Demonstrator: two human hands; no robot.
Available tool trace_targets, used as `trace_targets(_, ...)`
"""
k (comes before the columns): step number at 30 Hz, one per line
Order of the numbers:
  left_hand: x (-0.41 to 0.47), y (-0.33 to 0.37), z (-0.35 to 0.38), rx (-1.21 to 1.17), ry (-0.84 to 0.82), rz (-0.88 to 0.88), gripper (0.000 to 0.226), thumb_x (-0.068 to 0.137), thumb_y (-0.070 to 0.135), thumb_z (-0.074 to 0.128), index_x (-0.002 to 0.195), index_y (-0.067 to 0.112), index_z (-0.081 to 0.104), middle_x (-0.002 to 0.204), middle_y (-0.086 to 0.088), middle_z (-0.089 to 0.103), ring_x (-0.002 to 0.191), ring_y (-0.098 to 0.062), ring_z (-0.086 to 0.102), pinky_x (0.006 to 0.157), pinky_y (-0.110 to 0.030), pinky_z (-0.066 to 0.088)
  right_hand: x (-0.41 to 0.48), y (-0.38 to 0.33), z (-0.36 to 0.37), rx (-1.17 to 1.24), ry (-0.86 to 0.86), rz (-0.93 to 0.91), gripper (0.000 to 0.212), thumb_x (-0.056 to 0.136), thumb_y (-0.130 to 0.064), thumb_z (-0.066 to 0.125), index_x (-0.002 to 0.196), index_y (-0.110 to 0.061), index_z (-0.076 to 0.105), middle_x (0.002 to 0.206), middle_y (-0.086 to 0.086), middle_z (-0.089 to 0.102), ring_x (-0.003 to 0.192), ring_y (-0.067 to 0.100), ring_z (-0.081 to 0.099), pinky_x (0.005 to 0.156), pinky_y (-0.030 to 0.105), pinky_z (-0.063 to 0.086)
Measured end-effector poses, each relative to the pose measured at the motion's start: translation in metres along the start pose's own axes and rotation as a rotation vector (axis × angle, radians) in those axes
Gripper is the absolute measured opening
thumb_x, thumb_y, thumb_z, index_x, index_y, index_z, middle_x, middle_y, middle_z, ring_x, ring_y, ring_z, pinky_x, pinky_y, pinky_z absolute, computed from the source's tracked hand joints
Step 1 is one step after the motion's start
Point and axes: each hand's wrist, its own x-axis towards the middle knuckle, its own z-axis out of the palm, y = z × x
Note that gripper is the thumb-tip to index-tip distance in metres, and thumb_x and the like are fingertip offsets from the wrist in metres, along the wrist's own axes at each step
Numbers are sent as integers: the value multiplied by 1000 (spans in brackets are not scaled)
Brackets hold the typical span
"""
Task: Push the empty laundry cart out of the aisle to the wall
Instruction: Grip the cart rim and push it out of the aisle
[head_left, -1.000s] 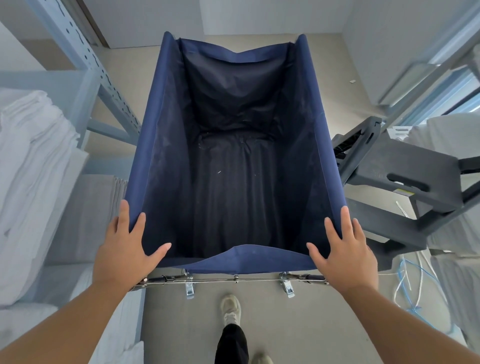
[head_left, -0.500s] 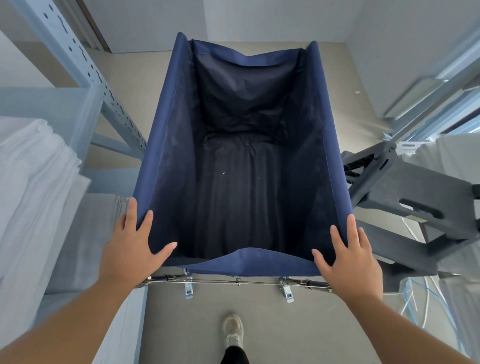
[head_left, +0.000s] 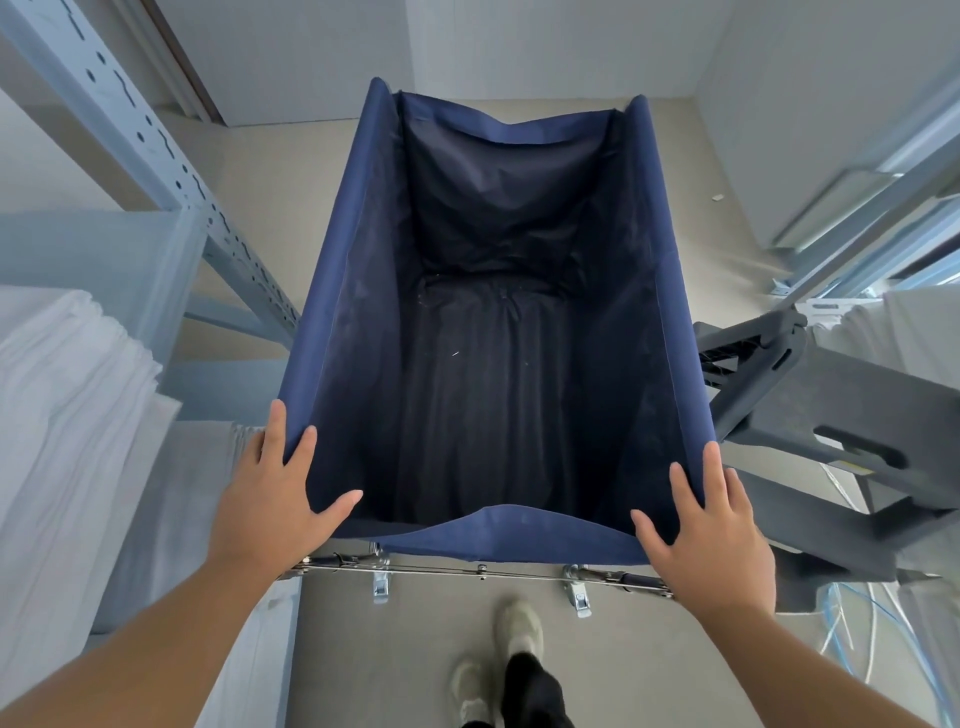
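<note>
Head view: the laundry cart (head_left: 498, 364), a deep navy fabric bin, stands lengthwise on the beige floor (head_left: 291, 171) of a narrow aisle, with its far end toward the pale wall (head_left: 519, 47). A strip of floor shows between that far end and the wall. Nothing lies inside the bin except a few flecks of lint on its dark bottom.

The left hand (head_left: 275, 499) lies flat over the near left corner of the bin's rim. Its fingers run straight up along the left edge and its thumb spreads inward across the near edge. The right hand (head_left: 711, 540) mirrors it on the near right corner, fingers straight along the right edge and thumb angled inward. Neither hand curls round the fabric; both press on it with flat palms. The whole bin stretches away in front of the two hands, and the sagging near edge spans the gap between the thumbs.

Just below the hands, the cart's chrome frame bar (head_left: 483, 571) runs across, with two small metal brackets (head_left: 381, 590) hanging from it.

A grey perforated shelving upright (head_left: 156, 150) and stacked white linens (head_left: 67, 415) stand close along the cart's left side. A dark grey step stool (head_left: 831, 415) sits just beside its right side, with blue and white cables (head_left: 852, 623) on the floor nearby. A pale shoe (head_left: 519, 629) shows on the floor under the near end.
</note>
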Motion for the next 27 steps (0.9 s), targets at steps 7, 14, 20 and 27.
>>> trace_targets(7,29,3,-5,1,-4,13,92,75,79,47,140,14,51,164,-11,15,130,-40,47,70,-48,60,23,-5,-5,35,-7,8,72,84,-59,64,138,-13,58,164,7,21,142,36,38,68,47,61)
trace_targets(14,67,9,-13,-12,-12,31,91,74,75,54,138,11,54,163,-12,16,128,-41,50,68,-50,59,56,-9,-9,54,-3,10,71,82,-56,69,137,-12,59,163,10,25,141,38,40,68,49,62)
trace_targets(20,104,15,-18,-23,-24,37,92,73,76,52,140,11,52,164,-10,14,132,-40,46,65,-48,60,87,-12,-11,72,-11,24,70,80,-52,73,135,-11,60,162,11,27,140,40,41,67,50,62)
trace_targets(27,152,21,-22,-22,-30,44,93,74,77,50,141,13,49,165,-9,11,132,-39,45,66,-50,60,130,-14,-13,56,-14,30,70,80,-53,72,135,-11,60,161,12,28,139,42,42,63,50,62)
